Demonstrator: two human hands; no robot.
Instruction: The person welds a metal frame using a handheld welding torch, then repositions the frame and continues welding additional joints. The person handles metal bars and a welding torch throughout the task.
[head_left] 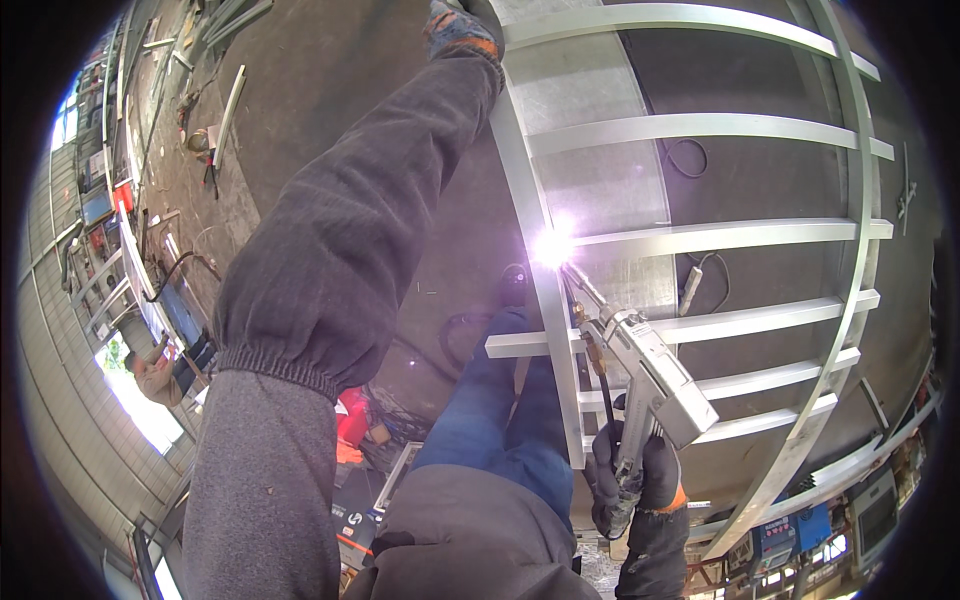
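Note:
My right hand (637,470), in a dark glove with an orange cuff, is closed round the grip of a silver welding gun (655,370). The gun's nozzle points up and left to a bright arc (553,246), where a crossbar meets the long side rail of a silver metal frame (720,235). Glare hides the joint itself. At the top edge my gloved left hand (462,30) is closed on the frame's left rail; some of its fingers are cut off by the picture's edge. The left arm stretches far forward, away from the gun.
Under the frame lies a pale metal sheet (650,190) on a dark surface, with a thin cable loop (688,157) beside it. Loose metal bars (230,115) lie at the far left. Another person (160,380) is at the left. Blue and grey machines (800,530) stand at lower right.

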